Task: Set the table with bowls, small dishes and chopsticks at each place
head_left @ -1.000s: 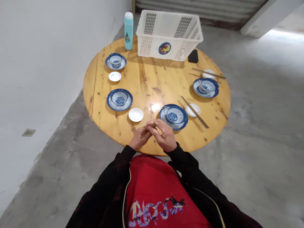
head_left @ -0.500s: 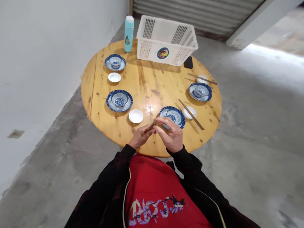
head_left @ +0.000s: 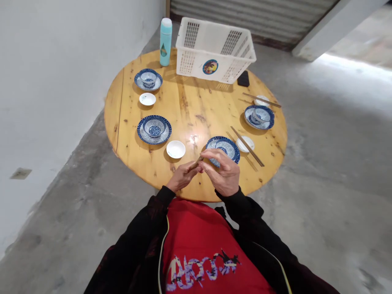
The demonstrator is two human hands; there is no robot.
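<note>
Chopsticks (head_left: 196,163) lie in my left hand (head_left: 183,176), its fingers wrapped round them; how many there are I cannot tell. My right hand (head_left: 225,173) pinches their far end with thumb and fingertips. Both hands are over the near edge of the table. Behind my right hand, a blue-patterned plate with a bowl (head_left: 223,143) is partly covered. A small white dish (head_left: 175,150) sits just beyond my left hand. To the right, a pair of chopsticks (head_left: 248,146) rests across another white dish (head_left: 249,143).
Around the round wooden table (head_left: 196,110) stand more plates with bowls (head_left: 154,130), (head_left: 148,79), (head_left: 259,117). At the back are a turquoise bottle (head_left: 165,43), a white plastic basket (head_left: 214,53) and a black phone (head_left: 243,79). More chopsticks (head_left: 261,99) lie over a dish at the right.
My right hand has shifted slightly to the right and still pinches the chopsticks' end. My left hand stays nearly in place, and the view has moved a little.
</note>
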